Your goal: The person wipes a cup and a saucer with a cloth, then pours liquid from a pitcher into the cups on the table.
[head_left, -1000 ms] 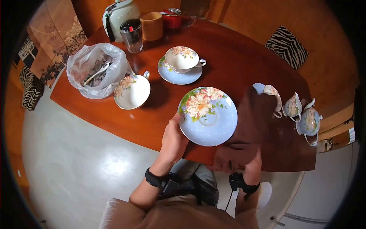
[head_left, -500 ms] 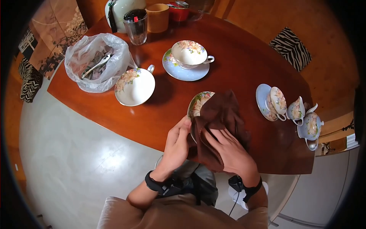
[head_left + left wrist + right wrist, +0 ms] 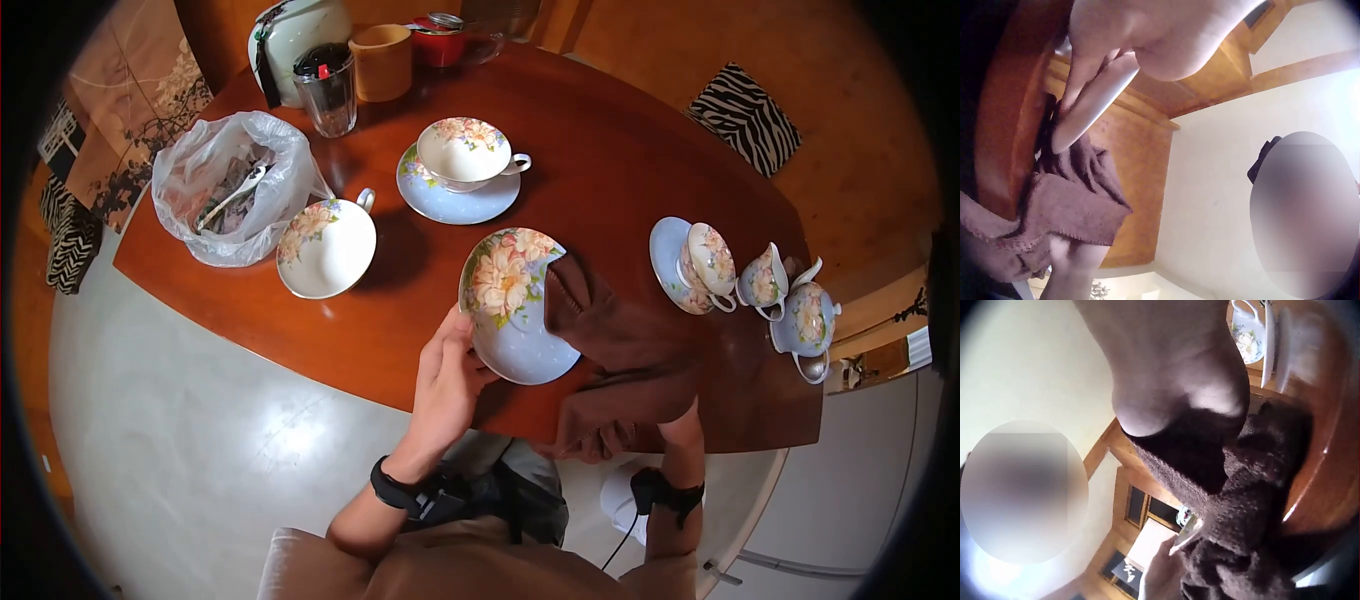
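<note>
My left hand (image 3: 445, 372) grips a pale blue saucer (image 3: 505, 285) with painted flowers by its near left edge, thumb at the rim. The saucer is tilted up above the table edge. In the left wrist view it shows edge-on as a white strip (image 3: 1097, 103) below the hand. A brown cloth (image 3: 640, 335) covers the saucer's right part. My right hand (image 3: 684, 428) holds this cloth; its fingers are hidden in the folds. In the right wrist view the palm heel (image 3: 1179, 394) shows above the bunched cloth (image 3: 1241, 519).
A flowered cup (image 3: 335, 250) stands left, beside a plastic bag (image 3: 215, 235) with a spoon. Behind is a cup (image 3: 465, 160) on a saucer (image 3: 460, 207). A leaning cup (image 3: 712, 262), creamer (image 3: 763, 280) and teapot (image 3: 803, 325) stand right. A glass (image 3: 328, 105) is farther back.
The right hand with the cloth has swept over the saucer's face and back to its right side, uncovering the flowers again. The left hand keeps its grip.
</note>
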A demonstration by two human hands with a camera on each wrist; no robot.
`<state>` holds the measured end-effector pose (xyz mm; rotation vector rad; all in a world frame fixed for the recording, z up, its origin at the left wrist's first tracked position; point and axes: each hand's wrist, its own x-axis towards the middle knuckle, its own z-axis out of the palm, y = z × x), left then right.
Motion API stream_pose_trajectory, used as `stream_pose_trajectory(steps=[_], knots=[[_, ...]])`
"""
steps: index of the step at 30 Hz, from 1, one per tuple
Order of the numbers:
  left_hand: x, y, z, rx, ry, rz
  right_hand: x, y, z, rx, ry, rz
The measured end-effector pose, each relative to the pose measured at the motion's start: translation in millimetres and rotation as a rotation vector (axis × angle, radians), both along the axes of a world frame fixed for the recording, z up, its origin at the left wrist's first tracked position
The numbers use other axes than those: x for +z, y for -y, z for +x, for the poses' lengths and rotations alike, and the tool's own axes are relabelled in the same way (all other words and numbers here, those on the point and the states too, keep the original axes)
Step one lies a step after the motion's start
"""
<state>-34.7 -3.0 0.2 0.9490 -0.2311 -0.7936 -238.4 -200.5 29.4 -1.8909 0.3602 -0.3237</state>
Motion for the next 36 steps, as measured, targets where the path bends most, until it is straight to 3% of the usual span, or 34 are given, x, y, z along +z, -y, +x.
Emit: stream_pose_trajectory(steps=[3,5,14,19,24,31,33,34,36], knots=[[-3,2,2,0.002,-0.020,-0.021,-9,-1,9,-0.221,0.120,0.067],[-1,2,0,0.000,0.000,-0.004,-7,-8,18,-0.206,0.110,-0.031],[-11,-6,5,-0.100,0.079,0.039,-1,-47,108,0.291,-0.068,-0.865],[-6,-1,3,-0.028,0.174,0.088,-3,-63,106,0.347,-0.112,-0.957],[-2,2,5,0.014,0.001,-0.015,4,-67,90,0.489,-0.091,-1.071],[-3,7,5,0.049,-0.155,-0.144,18,-39,58,0.341,-0.017,-1.014],[0,5,6,0.000,-0.095,-0.111,18,-23,50,0.266,-0.043,-1.025],[1,5,6,-0.023,-0.064,-0.096,10,-22,50,0.139,-0.034,-0.907],[1,5,5,-0.036,-0.054,-0.092,4,-17,56,0.120,-0.035,-0.980]])
